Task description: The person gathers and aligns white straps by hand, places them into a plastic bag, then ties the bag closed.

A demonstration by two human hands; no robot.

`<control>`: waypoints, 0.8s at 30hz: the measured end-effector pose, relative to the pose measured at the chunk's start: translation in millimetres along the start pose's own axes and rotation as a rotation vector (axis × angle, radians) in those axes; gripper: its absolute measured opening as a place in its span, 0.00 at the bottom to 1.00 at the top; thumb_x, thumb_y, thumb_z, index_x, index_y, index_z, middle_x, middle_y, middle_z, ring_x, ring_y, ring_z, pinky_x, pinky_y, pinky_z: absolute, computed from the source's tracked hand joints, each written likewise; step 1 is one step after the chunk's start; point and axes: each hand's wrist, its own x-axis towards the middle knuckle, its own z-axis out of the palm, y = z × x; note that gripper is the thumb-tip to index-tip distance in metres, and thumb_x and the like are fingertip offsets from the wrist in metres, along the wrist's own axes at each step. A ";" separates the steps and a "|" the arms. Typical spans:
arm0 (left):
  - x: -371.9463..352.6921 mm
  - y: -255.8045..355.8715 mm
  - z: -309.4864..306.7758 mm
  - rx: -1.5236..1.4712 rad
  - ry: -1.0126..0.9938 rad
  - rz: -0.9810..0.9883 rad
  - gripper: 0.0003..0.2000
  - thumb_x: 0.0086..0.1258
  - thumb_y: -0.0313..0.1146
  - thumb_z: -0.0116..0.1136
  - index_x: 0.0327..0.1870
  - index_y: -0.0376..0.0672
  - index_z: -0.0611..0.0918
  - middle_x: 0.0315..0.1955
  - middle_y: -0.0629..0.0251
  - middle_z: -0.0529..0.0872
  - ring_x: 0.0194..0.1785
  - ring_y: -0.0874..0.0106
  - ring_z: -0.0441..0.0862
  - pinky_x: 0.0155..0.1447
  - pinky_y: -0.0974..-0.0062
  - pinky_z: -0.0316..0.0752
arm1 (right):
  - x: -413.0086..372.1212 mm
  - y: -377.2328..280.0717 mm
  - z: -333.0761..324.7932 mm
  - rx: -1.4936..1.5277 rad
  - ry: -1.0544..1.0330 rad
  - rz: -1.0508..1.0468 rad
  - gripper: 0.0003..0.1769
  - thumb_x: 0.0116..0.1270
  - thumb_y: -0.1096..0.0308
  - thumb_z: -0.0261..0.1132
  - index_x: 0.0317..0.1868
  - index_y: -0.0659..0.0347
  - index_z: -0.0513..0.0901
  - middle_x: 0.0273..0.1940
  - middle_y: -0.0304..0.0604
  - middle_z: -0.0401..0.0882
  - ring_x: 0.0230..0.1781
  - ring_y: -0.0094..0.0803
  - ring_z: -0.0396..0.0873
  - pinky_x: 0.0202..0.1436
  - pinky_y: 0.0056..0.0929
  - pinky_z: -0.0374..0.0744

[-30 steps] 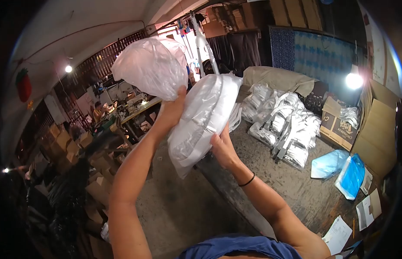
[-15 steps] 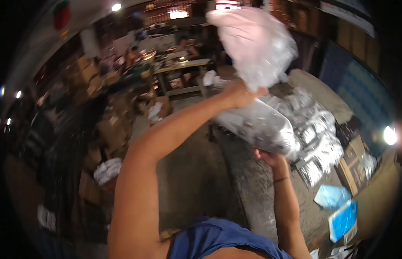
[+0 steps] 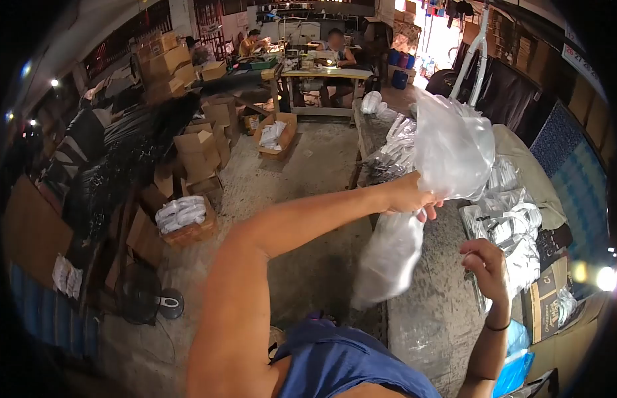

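Observation:
My left hand (image 3: 413, 194) is closed around the gathered neck of a clear plastic bag (image 3: 388, 259). The bag's filled lower part hangs below the fist, blurred by motion, and its contents cannot be made out. Above the fist, the loose plastic top (image 3: 454, 142) balloons upward. My right hand (image 3: 487, 266) is off to the right, apart from the bag, with fingers loosely curled and nothing visible in them. Beyond it on the grey worktable (image 3: 424, 325) lie piles of wrapped silvery-white packs (image 3: 510, 225).
Cardboard boxes with white bundles (image 3: 182, 215) stand along the left. A fan (image 3: 149, 298) is on the floor there. Two people sit at sewing tables (image 3: 328, 73) at the back. Blue packets (image 3: 514, 365) and a printed carton (image 3: 549, 298) lie at the right.
The bag has swung from lying slanted over the table to hanging down from my left hand. My right hand has come away from its underside and moved right. The view has shifted.

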 end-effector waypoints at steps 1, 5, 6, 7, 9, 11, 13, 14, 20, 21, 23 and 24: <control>-0.7 3.5 0.6 -0.014 -0.017 0.021 0.20 0.74 0.46 0.51 0.51 0.35 0.75 0.39 0.58 0.78 0.38 0.68 0.82 0.35 0.74 0.81 | 4.2 -23.4 5.7 -0.241 -0.095 -0.217 0.11 0.63 0.70 0.63 0.45 0.65 0.81 0.37 0.45 0.82 0.32 0.31 0.81 0.36 0.28 0.79; -0.8 27.8 2.4 0.026 -0.142 0.081 0.30 0.73 0.56 0.45 0.62 0.35 0.70 0.51 0.52 0.77 0.45 0.65 0.81 0.39 0.71 0.81 | 33.8 -88.7 46.0 -0.635 -0.298 -0.676 0.10 0.60 0.73 0.61 0.42 0.62 0.81 0.40 0.46 0.82 0.37 0.40 0.81 0.38 0.33 0.79; 2.6 30.7 2.0 0.062 -0.203 0.127 0.32 0.74 0.59 0.40 0.62 0.36 0.70 0.52 0.52 0.77 0.47 0.67 0.80 0.41 0.71 0.81 | 42.6 -93.7 52.1 -0.642 -0.299 -0.676 0.10 0.60 0.73 0.61 0.42 0.62 0.81 0.40 0.46 0.82 0.37 0.40 0.81 0.38 0.33 0.79; 2.9 38.1 0.9 0.179 -0.221 0.139 0.35 0.74 0.61 0.35 0.66 0.37 0.66 0.59 0.52 0.75 0.54 0.63 0.77 0.54 0.67 0.77 | 51.1 -94.1 59.1 -0.860 -0.284 -0.700 0.11 0.61 0.71 0.61 0.45 0.61 0.81 0.42 0.45 0.81 0.36 0.40 0.81 0.38 0.35 0.79; 8.5 41.7 3.4 0.299 -0.159 0.224 0.35 0.74 0.61 0.34 0.68 0.37 0.65 0.61 0.52 0.73 0.57 0.62 0.75 0.59 0.67 0.72 | 64.6 -76.2 64.1 -1.290 -0.160 -0.741 0.12 0.62 0.66 0.61 0.46 0.57 0.82 0.44 0.41 0.79 0.32 0.38 0.79 0.36 0.35 0.77; 5.6 54.5 0.0 0.415 -0.099 0.305 0.35 0.75 0.60 0.33 0.69 0.37 0.64 0.63 0.52 0.71 0.60 0.60 0.73 0.64 0.66 0.68 | 81.0 -62.5 54.0 -1.440 -0.156 -0.765 0.12 0.62 0.64 0.62 0.45 0.56 0.82 0.42 0.41 0.79 0.31 0.37 0.79 0.36 0.33 0.76; 3.7 72.4 -9.9 0.371 -0.154 -0.237 0.35 0.75 0.60 0.34 0.70 0.37 0.61 0.64 0.49 0.70 0.63 0.57 0.69 0.67 0.65 0.63 | 92.6 -67.7 41.2 -1.576 -0.152 -0.792 0.11 0.61 0.62 0.63 0.43 0.52 0.81 0.41 0.38 0.79 0.29 0.34 0.77 0.35 0.31 0.74; 23.2 18.9 -21.8 0.313 -0.187 0.361 0.42 0.69 0.68 0.34 0.64 0.33 0.68 0.47 0.52 0.82 0.41 0.64 0.82 0.50 0.66 0.75 | 94.8 -77.7 35.5 -1.565 -0.154 -0.779 0.10 0.60 0.62 0.64 0.42 0.51 0.81 0.40 0.37 0.79 0.29 0.32 0.77 0.35 0.30 0.74; 10.8 41.9 -22.2 0.148 -0.384 0.117 0.21 0.75 0.46 0.48 0.55 0.36 0.77 0.57 0.57 0.76 0.60 0.69 0.73 0.66 0.73 0.64 | 109.4 -98.2 -0.9 -1.525 -0.015 -0.795 0.11 0.60 0.58 0.64 0.38 0.52 0.78 0.39 0.33 0.80 0.33 0.29 0.80 0.37 0.31 0.74; 12.6 42.4 -24.0 0.153 -0.366 0.131 0.18 0.75 0.43 0.50 0.51 0.36 0.78 0.57 0.57 0.77 0.60 0.70 0.73 0.65 0.73 0.65 | 111.3 -95.3 -3.7 -1.525 0.017 -0.872 0.12 0.61 0.56 0.64 0.38 0.53 0.77 0.40 0.33 0.80 0.34 0.30 0.81 0.37 0.31 0.74; 14.7 44.8 -20.6 0.133 -0.301 0.146 0.12 0.73 0.38 0.54 0.43 0.36 0.79 0.54 0.56 0.79 0.59 0.72 0.73 0.63 0.74 0.66 | 112.4 -95.8 -6.3 -1.539 0.081 -0.853 0.13 0.61 0.55 0.64 0.38 0.53 0.76 0.41 0.33 0.80 0.33 0.30 0.80 0.36 0.31 0.74; 14.8 43.1 -13.8 0.133 -0.311 0.149 0.12 0.73 0.38 0.54 0.43 0.36 0.79 0.54 0.56 0.79 0.59 0.72 0.73 0.63 0.74 0.66 | 113.2 -95.5 -8.9 -1.540 0.148 -0.847 0.13 0.61 0.54 0.64 0.39 0.53 0.76 0.41 0.34 0.79 0.31 0.30 0.80 0.36 0.30 0.75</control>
